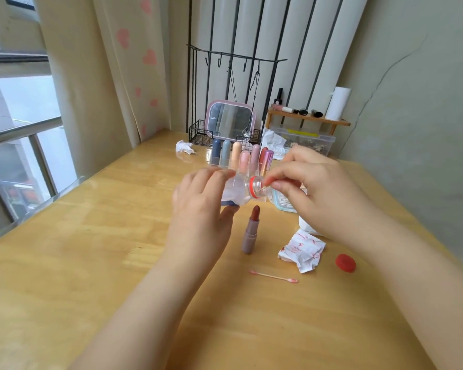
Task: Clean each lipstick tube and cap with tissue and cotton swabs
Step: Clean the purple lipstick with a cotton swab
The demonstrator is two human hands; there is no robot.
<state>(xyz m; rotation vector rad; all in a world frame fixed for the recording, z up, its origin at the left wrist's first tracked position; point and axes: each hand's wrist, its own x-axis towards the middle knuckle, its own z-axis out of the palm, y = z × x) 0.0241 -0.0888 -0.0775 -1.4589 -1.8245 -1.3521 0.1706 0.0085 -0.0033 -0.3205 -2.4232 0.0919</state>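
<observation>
a small clear plastic bottle (235, 189), light and slippery, is gripped tilted by the left hand (201, 206); a thin cotton swab (265, 186) is pinched at its mouth by the right hand (313, 188). an uncapped mauve lipstick tube (251, 231), top-heavy, stands on the wooden desk (91, 263), best grasped at its base.

Left hand (198, 206) grips a clear plastic bottle (238, 189), tilted with its uncapped mouth pointing right. Right hand (313, 182) pinches a cotton swab (265, 186) at that mouth. Below, an open lipstick (251, 229) stands upright on the wooden table (91, 263). Near right: stained tissue (302, 249), used swab (273, 276), red bottle cap (345, 262). Far centre: a row of capped lipsticks (241, 156).
</observation>
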